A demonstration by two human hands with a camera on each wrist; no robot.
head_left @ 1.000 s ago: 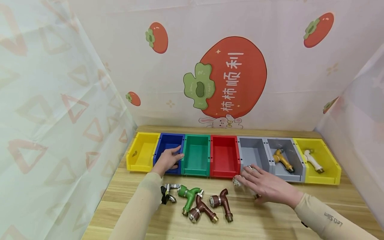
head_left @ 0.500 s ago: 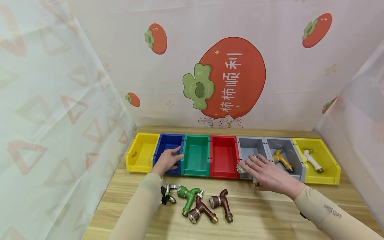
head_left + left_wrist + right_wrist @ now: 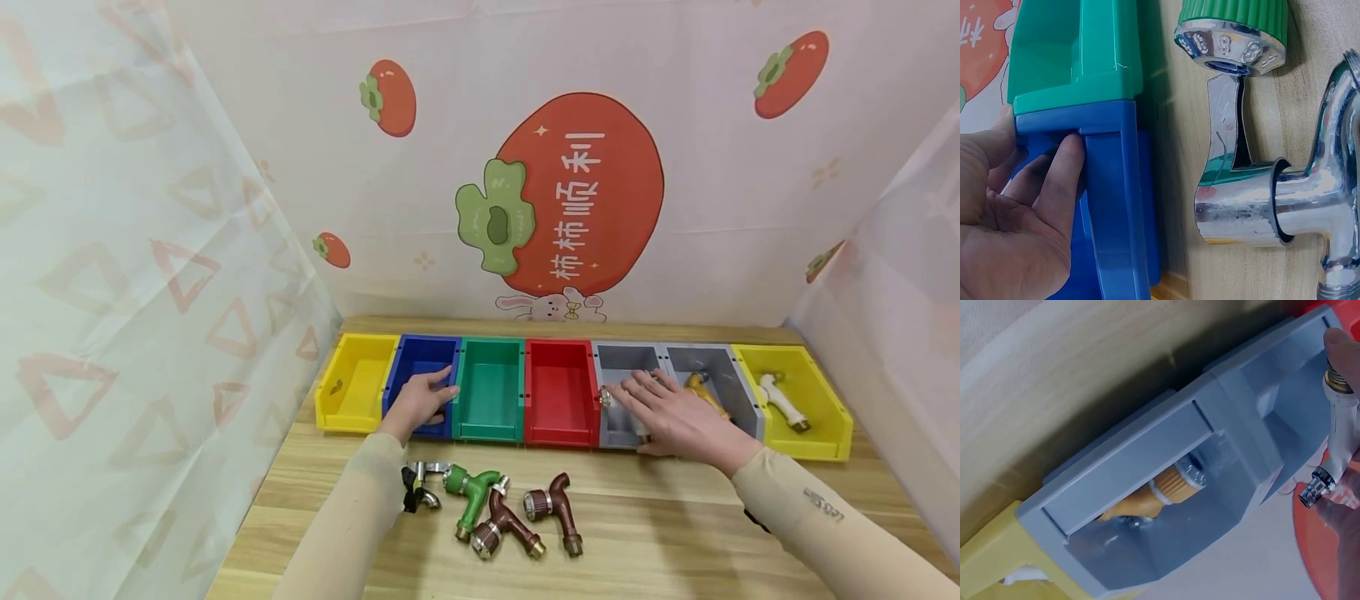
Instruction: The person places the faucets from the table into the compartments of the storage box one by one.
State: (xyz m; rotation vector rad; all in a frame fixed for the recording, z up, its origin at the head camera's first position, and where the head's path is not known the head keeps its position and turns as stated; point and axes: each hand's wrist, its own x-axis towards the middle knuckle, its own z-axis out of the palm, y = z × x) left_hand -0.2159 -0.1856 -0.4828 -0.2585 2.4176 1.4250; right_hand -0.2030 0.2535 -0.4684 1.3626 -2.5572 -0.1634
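The right hand (image 3: pixel 675 412) pinches a white tap with metal ends (image 3: pixel 1342 428) between thumb and fingers, over the left grey plastic bin (image 3: pixel 626 358), its knob near the red plastic bin (image 3: pixel 562 387). The left hand (image 3: pixel 416 404) grips the wall of the blue plastic bin (image 3: pixel 427 354) beside the green plastic bin (image 3: pixel 491 383).

A loosened pinch could drop the held tap; drifting left, its knob might knock the divider.

Seven open bins form one row: those four, the right grey plastic bin (image 3: pixel 723 367), and a yellow plastic bin at each end. Seven taps show: one held; one mustard tap (image 3: pixel 1175 485) in the right grey bin; one second white tap (image 3: pixel 783 407) in the right-end yellow bin; and, on the wood-grain surface (image 3: pixel 637 533), one green tap (image 3: pixel 476 492), two brown taps (image 3: pixel 558 508) and one chrome tap (image 3: pixel 1241 212).
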